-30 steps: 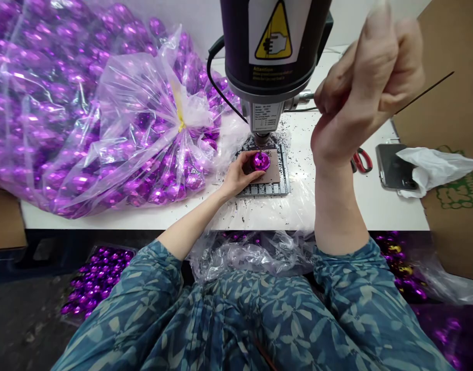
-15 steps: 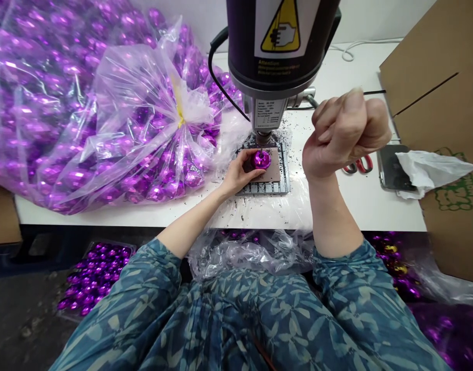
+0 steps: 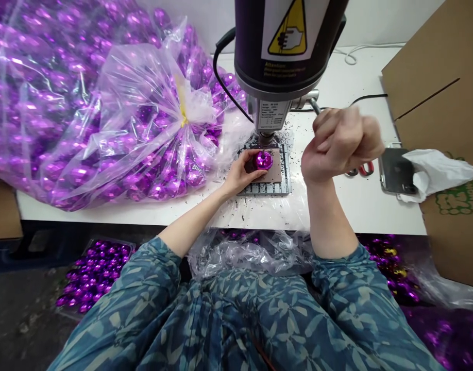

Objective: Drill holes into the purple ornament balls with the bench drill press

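My left hand [image 3: 242, 172] is closed around the side of a shiny purple ball [image 3: 264, 160], thumb toward me and fingers behind. The ball rests on a brown board [image 3: 274, 172], which lies on the slotted metal base [image 3: 286, 181] of a drill press [image 3: 285, 62]. Directly above the ball is the drill's chuck [image 3: 266, 138]; whether the bit touches the ball I cannot tell. Raised at the right, my right hand [image 3: 339, 147] is wrapped around the drill press lever [image 3: 314, 105], its grip hidden in the slightly blurred fist.
A large tied clear bag [image 3: 144, 118] of purple balls fills the table's left. Red-handled scissors [image 3: 366, 169], a phone [image 3: 397, 171] and white tissue [image 3: 439, 167] lie right, beside a cardboard box [image 3: 437, 77]. Dark shavings surround the base. A tray of purple balls [image 3: 95, 275] is below left.
My right hand has come down a little and closer to the drill press with the lever. My left hand keeps the ball at the same spot on the board. The whole view has shifted slightly.
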A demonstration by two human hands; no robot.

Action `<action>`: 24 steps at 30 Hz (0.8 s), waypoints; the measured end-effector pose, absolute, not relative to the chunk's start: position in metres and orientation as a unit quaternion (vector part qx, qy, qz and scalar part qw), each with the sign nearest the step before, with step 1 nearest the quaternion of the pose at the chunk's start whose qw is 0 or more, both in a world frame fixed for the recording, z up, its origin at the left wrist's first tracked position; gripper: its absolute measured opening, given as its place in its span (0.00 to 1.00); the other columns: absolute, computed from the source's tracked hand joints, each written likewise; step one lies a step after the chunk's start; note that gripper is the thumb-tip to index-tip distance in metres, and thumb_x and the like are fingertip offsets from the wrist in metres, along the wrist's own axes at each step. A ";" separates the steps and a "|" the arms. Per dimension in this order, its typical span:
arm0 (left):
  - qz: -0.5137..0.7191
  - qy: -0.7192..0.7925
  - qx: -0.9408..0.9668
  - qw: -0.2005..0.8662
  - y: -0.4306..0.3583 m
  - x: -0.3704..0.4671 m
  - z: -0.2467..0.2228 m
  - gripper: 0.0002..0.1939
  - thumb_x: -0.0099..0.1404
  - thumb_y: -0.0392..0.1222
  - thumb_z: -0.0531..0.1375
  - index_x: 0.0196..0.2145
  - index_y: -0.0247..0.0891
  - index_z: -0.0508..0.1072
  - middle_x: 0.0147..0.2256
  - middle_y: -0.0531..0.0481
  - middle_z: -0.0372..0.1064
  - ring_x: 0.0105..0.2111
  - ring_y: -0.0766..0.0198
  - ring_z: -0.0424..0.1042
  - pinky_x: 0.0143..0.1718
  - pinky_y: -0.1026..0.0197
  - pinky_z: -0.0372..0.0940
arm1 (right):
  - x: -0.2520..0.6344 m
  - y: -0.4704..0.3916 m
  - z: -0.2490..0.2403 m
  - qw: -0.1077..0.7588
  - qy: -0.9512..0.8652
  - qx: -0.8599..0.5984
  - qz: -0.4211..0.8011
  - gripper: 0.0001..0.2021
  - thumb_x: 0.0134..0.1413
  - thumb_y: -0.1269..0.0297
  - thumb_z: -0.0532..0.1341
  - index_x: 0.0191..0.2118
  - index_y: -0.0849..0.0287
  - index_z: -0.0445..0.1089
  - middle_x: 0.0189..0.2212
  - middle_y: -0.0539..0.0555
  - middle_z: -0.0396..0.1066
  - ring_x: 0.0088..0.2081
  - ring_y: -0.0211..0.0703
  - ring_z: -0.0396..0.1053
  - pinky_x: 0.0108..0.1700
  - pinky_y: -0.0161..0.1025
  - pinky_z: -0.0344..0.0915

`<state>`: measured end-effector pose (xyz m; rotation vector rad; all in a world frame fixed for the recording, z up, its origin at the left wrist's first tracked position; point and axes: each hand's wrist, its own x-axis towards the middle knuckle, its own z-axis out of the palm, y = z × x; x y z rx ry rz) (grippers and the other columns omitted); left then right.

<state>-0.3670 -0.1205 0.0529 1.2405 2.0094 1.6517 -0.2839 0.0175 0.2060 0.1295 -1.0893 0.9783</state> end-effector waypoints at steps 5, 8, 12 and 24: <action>0.557 0.727 0.390 0.097 -0.120 -0.357 0.066 0.28 0.63 0.48 0.73 0.57 0.42 0.69 0.54 0.42 0.78 0.54 0.51 0.79 0.58 0.45 0.75 | -0.304 0.026 0.264 0.694 -0.474 0.057 0.538 0.20 0.64 0.73 0.55 0.22 0.56 0.50 0.12 0.41 0.42 0.13 0.24 0.43 0.20 0.33 0.36; 0.532 0.746 0.400 0.030 -0.141 -0.335 0.084 0.27 0.63 0.50 0.73 0.54 0.42 0.70 0.53 0.41 0.78 0.53 0.51 0.79 0.55 0.45 0.76 | -0.312 0.033 0.280 0.661 -0.473 0.029 0.582 0.20 0.68 0.74 0.47 0.23 0.55 0.52 0.11 0.40 0.41 0.12 0.25 0.43 0.17 0.32 0.34; 0.428 0.707 0.549 0.123 -0.203 -0.287 0.104 0.20 0.68 0.58 0.67 0.49 0.44 0.71 0.40 0.46 0.80 0.37 0.56 0.80 0.38 0.51 0.78 | -0.307 0.032 0.280 0.629 -0.481 0.036 0.610 0.18 0.69 0.74 0.47 0.25 0.57 0.58 0.11 0.40 0.43 0.13 0.23 0.47 0.17 0.28 0.37; 0.330 0.728 0.592 -0.100 -0.224 -0.338 0.109 0.12 0.81 0.38 0.51 0.55 0.41 0.72 0.42 0.45 0.80 0.44 0.58 0.80 0.47 0.53 0.77 | -0.302 0.030 0.279 0.636 -0.509 0.025 0.580 0.18 0.66 0.73 0.53 0.24 0.54 0.54 0.12 0.40 0.46 0.14 0.24 0.49 0.19 0.30 0.39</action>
